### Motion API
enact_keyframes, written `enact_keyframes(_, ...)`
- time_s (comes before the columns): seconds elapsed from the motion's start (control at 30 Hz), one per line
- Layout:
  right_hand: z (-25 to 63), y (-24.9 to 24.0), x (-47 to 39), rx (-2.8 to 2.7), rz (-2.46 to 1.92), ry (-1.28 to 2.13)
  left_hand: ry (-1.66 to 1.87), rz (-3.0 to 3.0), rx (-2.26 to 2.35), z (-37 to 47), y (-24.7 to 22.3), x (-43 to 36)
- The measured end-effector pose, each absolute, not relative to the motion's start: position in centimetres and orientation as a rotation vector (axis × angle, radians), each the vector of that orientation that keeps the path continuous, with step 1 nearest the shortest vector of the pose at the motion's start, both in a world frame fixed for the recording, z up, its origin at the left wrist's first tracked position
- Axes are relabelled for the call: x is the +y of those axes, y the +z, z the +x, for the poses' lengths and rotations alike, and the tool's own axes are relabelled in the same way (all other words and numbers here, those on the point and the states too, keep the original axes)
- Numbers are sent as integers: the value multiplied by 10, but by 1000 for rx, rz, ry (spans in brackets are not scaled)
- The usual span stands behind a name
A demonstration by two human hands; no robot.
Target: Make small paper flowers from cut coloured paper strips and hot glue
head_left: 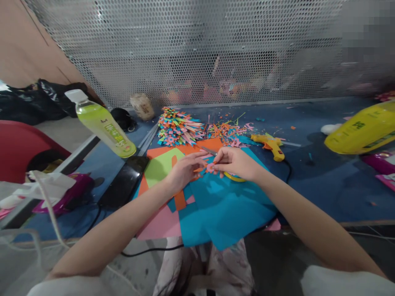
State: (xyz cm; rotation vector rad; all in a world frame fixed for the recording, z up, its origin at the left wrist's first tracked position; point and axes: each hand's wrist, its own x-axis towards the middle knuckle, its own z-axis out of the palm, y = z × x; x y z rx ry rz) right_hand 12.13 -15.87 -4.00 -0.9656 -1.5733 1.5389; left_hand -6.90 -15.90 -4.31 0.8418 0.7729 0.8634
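Note:
Between the thumb and fingertips of my right hand (235, 163) is a small pink paper flower (210, 167). My left hand (185, 170) reaches in from the other side with loosely stretched fingers, close to the flower and some orange paper pieces; whether its fingertips touch them is hard to see. Scissors with a yellow handle (235, 177) lie partly hidden under my right hand, their blades pointing left. Below both hands are a blue paper sheet (228, 209), a lime green sheet (159, 164), a pink sheet (160, 224) and an orange strip (179, 200).
Behind the sheets stands a pile of fringed coloured paper (179, 128) beside shredded scraps (228, 130). A yellow glue gun (270, 144) lies to the right. A green drink bottle (103, 125) and black phone (125, 181) are left; a yellow bottle (364, 127) is far right.

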Motion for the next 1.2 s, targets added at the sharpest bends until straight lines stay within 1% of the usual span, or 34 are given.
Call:
enact_keyframes(0.27,119,-46,-161,-1653,-1013,1557,948,812,783,-75,-33,-158)
enact_keyframes(0.43,122,-43,-160,-1719,-1057,1543,1045,871,750,-78,-39,-154)
enact_keyframes(0.5,125,-44,-157,-1775,-1137,1429,1107,895,736,-79,-44,-151)
enact_keyframes(0.63,129,-50,-150,-1941,-1323,947,1214,937,719,-78,-48,-146)
enact_keyframes(0.7,129,-51,-149,-2006,-1338,865,1248,969,723,-77,-48,-147)
enact_keyframes(0.97,127,-45,-153,-2141,-1287,911,1244,1148,815,-77,-44,-152)
enact_keyframes(1.2,127,-42,-153,-2197,-1300,868,1279,1212,854,-79,-50,-148)
